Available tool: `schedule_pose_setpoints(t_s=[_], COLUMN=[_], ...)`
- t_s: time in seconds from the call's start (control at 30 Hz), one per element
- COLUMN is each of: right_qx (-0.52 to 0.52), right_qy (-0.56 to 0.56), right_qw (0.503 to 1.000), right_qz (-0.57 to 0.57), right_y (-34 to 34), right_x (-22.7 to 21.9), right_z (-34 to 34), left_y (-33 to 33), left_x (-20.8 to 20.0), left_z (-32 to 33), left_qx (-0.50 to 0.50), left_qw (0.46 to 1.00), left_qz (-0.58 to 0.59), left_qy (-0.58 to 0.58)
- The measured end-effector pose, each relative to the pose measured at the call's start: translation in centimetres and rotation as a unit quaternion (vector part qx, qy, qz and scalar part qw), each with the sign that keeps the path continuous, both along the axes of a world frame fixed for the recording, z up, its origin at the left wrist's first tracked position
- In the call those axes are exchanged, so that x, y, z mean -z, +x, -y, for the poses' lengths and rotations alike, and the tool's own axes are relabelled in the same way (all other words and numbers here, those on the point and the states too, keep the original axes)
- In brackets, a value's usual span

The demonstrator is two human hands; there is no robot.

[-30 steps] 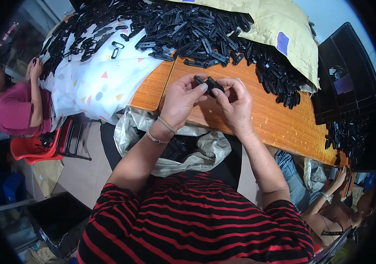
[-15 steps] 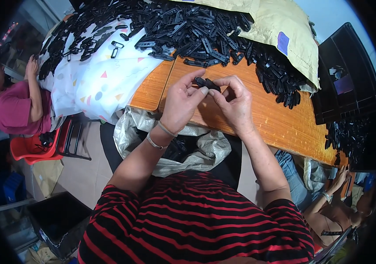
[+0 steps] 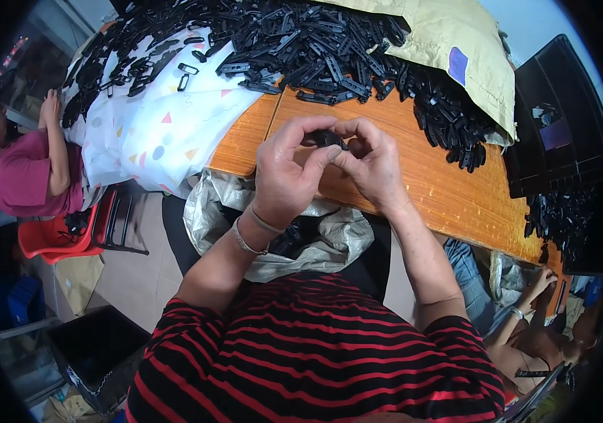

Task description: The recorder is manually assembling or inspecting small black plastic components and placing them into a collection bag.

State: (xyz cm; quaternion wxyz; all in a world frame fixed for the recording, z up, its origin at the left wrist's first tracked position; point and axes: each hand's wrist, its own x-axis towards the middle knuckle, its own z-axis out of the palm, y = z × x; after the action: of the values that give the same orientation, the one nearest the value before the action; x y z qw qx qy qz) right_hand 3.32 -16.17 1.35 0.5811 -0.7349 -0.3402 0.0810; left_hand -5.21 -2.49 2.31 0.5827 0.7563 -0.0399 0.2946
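A small black plastic part (image 3: 330,139) is held above the front of the wooden table, mostly hidden by my fingers. My left hand (image 3: 287,173) pinches its left side, with the thumb tip against it and the index finger curled over the top. From the other side my right hand (image 3: 374,166) grips it between thumb and bent fingers. Both hands' tips nearly meet around the part. Beyond them lies a big heap of long black plastic pieces (image 3: 333,60). Under my forearms an open woven sack (image 3: 245,262) holds dark pieces.
White patterned sheeting (image 3: 153,134) covers the wooden table (image 3: 449,194) at left, with loose black frames on it. A paper sack (image 3: 481,77) spills parts at far right, beside a black crate (image 3: 562,127). Co-workers sit left and right. A black bin (image 3: 97,352) stands lower left.
My left hand has turned, its index finger now arched over the part, and my right fingers have closed in nearer. The black part is more covered than before.
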Motion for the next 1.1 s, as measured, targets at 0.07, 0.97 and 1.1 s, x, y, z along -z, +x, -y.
schedule_pose_setpoints(t_s=[0.07,0.97,1.1], right_qx=[-0.01,0.269,0.287], right_qy=[0.024,-0.338,-0.449], right_qw=[1.0,0.875,0.814], right_qz=[-0.008,0.217,0.232], right_y=[0.1,7.2,10.2], right_x=[0.3,0.6,1.5], right_z=[-0.3,10.3,10.5], left_y=[0.1,-6.9,-1.5], left_x=[0.0,4.6,3.9], left_z=[-0.4,-4.3,-3.9], left_qx=[-0.009,-0.015,-0.045], left_qw=[0.999,0.952,0.962], left_qz=[0.017,-0.083,-0.071], left_qy=[0.037,0.295,0.259])
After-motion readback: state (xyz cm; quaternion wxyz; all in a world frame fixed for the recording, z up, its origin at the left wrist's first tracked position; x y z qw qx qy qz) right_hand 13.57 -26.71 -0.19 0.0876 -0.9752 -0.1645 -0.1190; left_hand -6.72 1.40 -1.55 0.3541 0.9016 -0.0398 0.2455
